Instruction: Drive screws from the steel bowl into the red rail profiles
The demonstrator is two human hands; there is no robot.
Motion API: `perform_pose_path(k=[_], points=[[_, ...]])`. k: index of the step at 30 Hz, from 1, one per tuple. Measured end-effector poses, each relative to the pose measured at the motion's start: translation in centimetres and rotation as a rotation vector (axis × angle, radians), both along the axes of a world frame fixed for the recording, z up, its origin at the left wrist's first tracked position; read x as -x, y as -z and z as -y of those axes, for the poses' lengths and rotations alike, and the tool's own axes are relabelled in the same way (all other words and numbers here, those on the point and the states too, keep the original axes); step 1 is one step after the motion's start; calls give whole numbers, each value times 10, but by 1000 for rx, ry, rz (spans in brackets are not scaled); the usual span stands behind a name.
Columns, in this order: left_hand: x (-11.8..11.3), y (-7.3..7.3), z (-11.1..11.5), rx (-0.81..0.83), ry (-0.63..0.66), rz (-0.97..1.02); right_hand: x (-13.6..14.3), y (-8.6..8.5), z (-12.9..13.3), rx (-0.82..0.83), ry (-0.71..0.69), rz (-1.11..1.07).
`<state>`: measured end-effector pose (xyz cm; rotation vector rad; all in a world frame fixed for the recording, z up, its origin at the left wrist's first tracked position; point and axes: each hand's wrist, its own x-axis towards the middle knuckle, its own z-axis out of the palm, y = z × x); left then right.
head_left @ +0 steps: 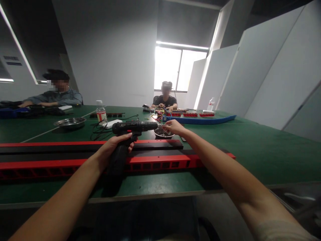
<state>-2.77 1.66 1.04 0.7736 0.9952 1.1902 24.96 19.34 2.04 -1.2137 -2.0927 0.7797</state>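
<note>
A black cordless drill (135, 127) is gripped in my left hand (116, 142), fingers around its handle. It is level, with its thin bit (163, 125) pointing right. At the bit's tip, the fingers of my right hand (175, 127) are pinched together; whatever small thing they hold is hidden. Just below them stands a small metal bowl (163, 136) with small dark parts in it. Under the drill and my forearms lie two long red and black strips (150, 157), side by side; the nearer one has a row of square openings along its front.
On the green table (271, 150) are a shallow metal dish (71, 123), a bottle (101, 113), a white box (112, 124) with black cable, and a long blue strip (200, 119). Two people sit beyond, one at the far left (59, 97), one handling coloured wires (165, 100).
</note>
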Motion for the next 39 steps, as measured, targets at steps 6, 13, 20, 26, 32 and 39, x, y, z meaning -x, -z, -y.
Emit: perform_pose_path(k=[6, 13, 20, 26, 32, 39], points=[[-1, -1, 1, 11, -8, -17, -15, 7, 39, 105, -3, -309], [0, 1, -2, 5, -24, -31, -18, 22, 36, 90, 71, -460], [-3, -2, 1, -8, -26, -36, -24, 15, 43, 81, 48, -543], [-5, -1, 3, -35, -12, -50, -27, 20, 44, 178, -95, -544], [-5, -1, 3, -23, -43, -119, -24, 22, 51, 268, -112, -666], [-9, -4, 8, -7, -63, -102, -23, 20, 59, 301, -127, -694]])
